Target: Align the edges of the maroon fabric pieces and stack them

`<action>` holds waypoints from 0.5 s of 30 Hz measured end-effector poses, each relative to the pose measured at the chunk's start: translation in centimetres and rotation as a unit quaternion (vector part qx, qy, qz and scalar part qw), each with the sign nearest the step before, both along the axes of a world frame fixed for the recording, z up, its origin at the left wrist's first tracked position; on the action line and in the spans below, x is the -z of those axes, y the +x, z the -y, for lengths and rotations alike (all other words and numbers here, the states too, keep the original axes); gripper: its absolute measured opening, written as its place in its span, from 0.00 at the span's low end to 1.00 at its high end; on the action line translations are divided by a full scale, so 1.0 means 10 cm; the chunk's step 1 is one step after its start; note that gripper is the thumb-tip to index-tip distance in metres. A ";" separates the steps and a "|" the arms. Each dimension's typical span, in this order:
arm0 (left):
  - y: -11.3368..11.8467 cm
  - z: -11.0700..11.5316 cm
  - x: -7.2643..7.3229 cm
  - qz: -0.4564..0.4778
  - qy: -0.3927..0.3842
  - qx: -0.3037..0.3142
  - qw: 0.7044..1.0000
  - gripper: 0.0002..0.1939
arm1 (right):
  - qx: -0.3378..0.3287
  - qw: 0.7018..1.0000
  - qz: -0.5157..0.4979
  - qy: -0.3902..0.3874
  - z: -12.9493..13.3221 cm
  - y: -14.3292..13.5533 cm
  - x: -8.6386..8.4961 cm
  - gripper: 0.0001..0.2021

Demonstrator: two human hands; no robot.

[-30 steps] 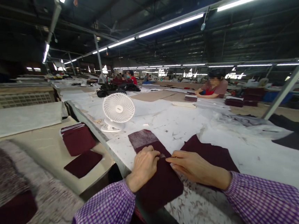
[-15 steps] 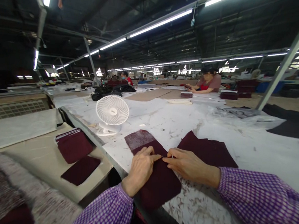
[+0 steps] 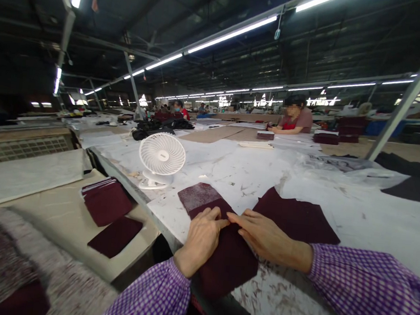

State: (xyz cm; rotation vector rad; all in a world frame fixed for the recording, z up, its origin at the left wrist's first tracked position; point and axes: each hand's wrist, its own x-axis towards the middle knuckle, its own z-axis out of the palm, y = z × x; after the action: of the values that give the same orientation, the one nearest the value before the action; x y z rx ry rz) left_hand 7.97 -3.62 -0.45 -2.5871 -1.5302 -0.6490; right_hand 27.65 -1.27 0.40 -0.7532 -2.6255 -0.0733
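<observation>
A dark maroon fabric piece (image 3: 224, 264) with a speckled greyish far end lies on the white-covered table, overhanging its near edge. My left hand (image 3: 203, 235) grips it with bent fingers, pressing it down, its thumb pointing right. From the right, my right hand (image 3: 271, 235) rests its fingertips against the cloth's right edge, beside the left thumb. Its fingers are stretched out and fairly flat. Whatever lies under the fingertips is hidden. Just beyond the right hand is a second maroon piece (image 3: 296, 216) with a notched far edge.
A white fan (image 3: 162, 154) stands at the table's left edge. Lower left, a beige surface (image 3: 69, 214) carries a maroon fabric stack (image 3: 106, 203) and a single dark piece (image 3: 115, 236). A co-worker (image 3: 297, 118) leans over the far side near more stacks. Clear plastic sheeting (image 3: 355, 172) lies right.
My right hand's fingers have straightened from a pinch-like bend and its fingertips have shifted slightly up. The view has swung a little left. The fabric pieces stay put.
</observation>
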 end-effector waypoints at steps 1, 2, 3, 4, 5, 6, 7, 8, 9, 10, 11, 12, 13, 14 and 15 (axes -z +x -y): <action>-0.01 0.00 0.00 0.006 -0.001 0.001 1.000 0.18 | 0.002 1.000 0.007 0.005 0.00 -0.01 0.01 0.19; -0.02 0.00 -0.01 0.018 -0.005 0.002 1.000 0.17 | 0.002 1.000 0.012 0.011 -0.01 -0.01 0.02 0.19; -0.05 0.00 -0.01 0.036 -0.012 0.004 0.999 0.15 | 0.000 1.000 0.013 0.014 -0.02 -0.01 0.02 0.19; -0.09 0.00 -0.02 0.061 -0.021 0.004 0.998 0.14 | -0.003 1.000 0.012 0.014 -0.02 -0.01 0.02 0.19; -0.14 0.01 -0.02 0.087 -0.032 0.004 0.996 0.12 | -0.008 1.000 0.009 0.010 -0.03 0.00 0.01 0.19; -0.19 0.01 -0.02 0.113 -0.041 0.005 0.993 0.10 | -0.013 1.000 0.005 0.001 -0.04 0.00 0.00 0.19; -0.25 0.03 -0.01 0.135 -0.048 0.007 0.990 0.10 | -0.017 1.000 0.002 -0.011 -0.04 0.00 -0.01 0.19; -0.30 0.04 -0.01 0.150 -0.050 0.011 0.987 0.09 | -0.020 0.999 0.001 -0.026 -0.05 0.01 -0.03 0.19; -0.35 0.06 0.00 0.157 -0.047 0.017 0.986 0.09 | -0.019 0.999 0.004 -0.041 -0.05 0.01 -0.05 0.20; -0.39 0.07 0.01 0.159 -0.038 0.026 0.986 0.09 | -0.015 0.998 0.010 -0.056 -0.06 0.01 -0.06 0.22; -0.41 0.09 0.02 0.154 -0.025 0.036 0.987 0.10 | -0.010 0.998 0.019 -0.067 -0.06 0.00 -0.07 0.24; -0.43 0.10 0.03 0.144 -0.010 0.045 0.988 0.11 | -0.003 0.997 0.028 -0.073 -0.06 0.00 -0.08 0.25; -0.45 0.11 0.04 0.132 0.006 0.053 0.990 0.13 | 0.003 0.996 0.037 -0.075 -0.07 -0.01 -0.09 0.26; -0.45 0.12 0.05 0.120 0.019 0.058 0.991 0.14 | 0.008 0.996 0.048 -0.074 -0.07 -0.02 -0.09 0.26; -0.46 0.12 0.05 0.110 0.031 0.061 0.992 0.14 | 0.010 0.996 0.059 -0.070 -0.07 -0.03 -0.08 0.26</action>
State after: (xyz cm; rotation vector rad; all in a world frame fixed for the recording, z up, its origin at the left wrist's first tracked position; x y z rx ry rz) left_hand 3.38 -4.86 -0.96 -2.6532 -1.3870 -1.0081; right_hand 27.35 -0.54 1.22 -0.8461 -2.7583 0.0620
